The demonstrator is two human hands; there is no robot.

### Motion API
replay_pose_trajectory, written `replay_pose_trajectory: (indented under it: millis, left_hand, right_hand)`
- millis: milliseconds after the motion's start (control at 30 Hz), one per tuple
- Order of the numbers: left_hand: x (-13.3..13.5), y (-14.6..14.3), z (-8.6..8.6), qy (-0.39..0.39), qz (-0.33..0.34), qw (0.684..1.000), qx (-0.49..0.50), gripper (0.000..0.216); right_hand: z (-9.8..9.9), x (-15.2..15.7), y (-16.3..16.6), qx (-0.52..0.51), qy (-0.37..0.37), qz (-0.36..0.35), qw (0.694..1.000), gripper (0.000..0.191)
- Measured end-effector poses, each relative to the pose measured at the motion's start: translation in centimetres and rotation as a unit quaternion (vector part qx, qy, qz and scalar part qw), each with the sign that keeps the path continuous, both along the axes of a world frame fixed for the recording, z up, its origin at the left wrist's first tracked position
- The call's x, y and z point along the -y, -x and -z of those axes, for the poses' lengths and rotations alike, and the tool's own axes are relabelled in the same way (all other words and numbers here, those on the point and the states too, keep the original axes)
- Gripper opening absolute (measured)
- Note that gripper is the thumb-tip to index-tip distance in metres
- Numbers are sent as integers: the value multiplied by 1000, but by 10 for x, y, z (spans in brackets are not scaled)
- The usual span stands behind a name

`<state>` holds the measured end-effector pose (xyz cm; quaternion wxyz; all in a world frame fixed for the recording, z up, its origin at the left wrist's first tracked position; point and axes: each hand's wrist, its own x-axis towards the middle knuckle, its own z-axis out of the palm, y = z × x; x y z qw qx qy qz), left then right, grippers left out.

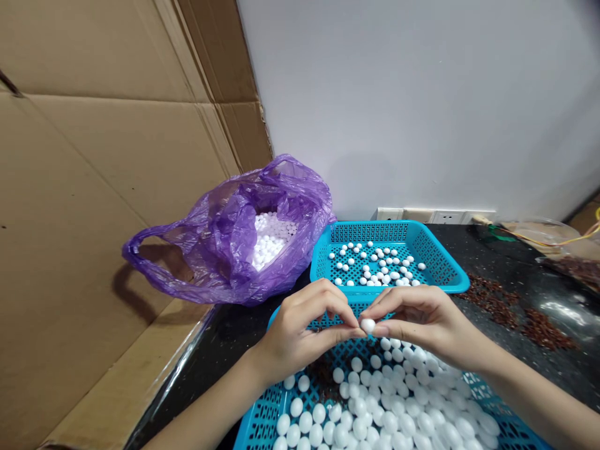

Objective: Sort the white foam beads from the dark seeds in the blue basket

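Observation:
My right hand [415,315] pinches a small white ball [368,325] between thumb and fingertips, above the near blue basket [255,422]. Against the ball's left side, the fingertips of my left hand [312,322] are pressed together. Whatever lies between them, if anything, is too small to make out. Below both hands the near basket holds a heap of white, slightly oval balls [389,422]. Some dark brown shreds [325,375] lie among them at the left.
Behind stands a second blue basket [435,265] with scattered white balls. A purple plastic bag [225,244] of white pieces leans at the left, beside a cardboard sheet [94,187]. Reddish-brown shreds [546,328] lie on the black countertop [506,256]. Sockets [447,217] line the wall.

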<state>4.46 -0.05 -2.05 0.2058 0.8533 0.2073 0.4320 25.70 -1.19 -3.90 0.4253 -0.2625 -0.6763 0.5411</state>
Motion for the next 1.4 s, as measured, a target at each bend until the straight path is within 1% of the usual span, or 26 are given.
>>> replay_pose_trajectory:
  millis: [333,600,667,700,800,867,933,1000,1100,1167,1267,1333,1400]
  left_hand:
    - [1,0,0,5,-4,1000,-2,7]
    - [-1,0,0,-6,-2,1000,11,8]
    - [-1,0,1,-5,-25,1000,19,10]
    - [-1,1,2,-2,-46,999,22,9]
    - [-1,1,2,19,-116,993,15,6]
    - [-1,0,2,45,-133,990,-13,6]
    - [-1,0,2,76,-118,988,-61,7]
    - [0,-1,4,107,-82,982,-132,9]
    - [0,0,6,127,-3,957,-260,8]
    - [0,1,8,128,32,936,-327,8]
    - [0,2,9,125,43,915,-381,9]
    - [0,3,9,119,48,910,-394,10]
    - [0,3,9,112,53,907,-402,17]
  right_hand:
    - [-4,0,2,-5,11,-8,1000,15]
    - [-3,1,4,-16,24,-6,1000,11]
    - [-3,-1,5,-21,31,20,999,10]
    - [-2,-3,5,-24,38,46,998,11]
    - [2,-13,1,-44,74,168,982,17]
    - [6,-20,-3,-58,104,241,963,22]
    - [9,-26,-6,-75,127,272,951,27]
    - [12,-29,-8,-86,143,281,945,29]
    - [14,-30,-9,-84,160,291,940,31]
    - [14,-30,-9,-66,154,298,940,36]
    - [14,-28,-8,-15,92,303,948,33]
    - [15,-27,-8,19,37,295,954,29]
    - [15,-24,-7,48,-9,279,959,24]
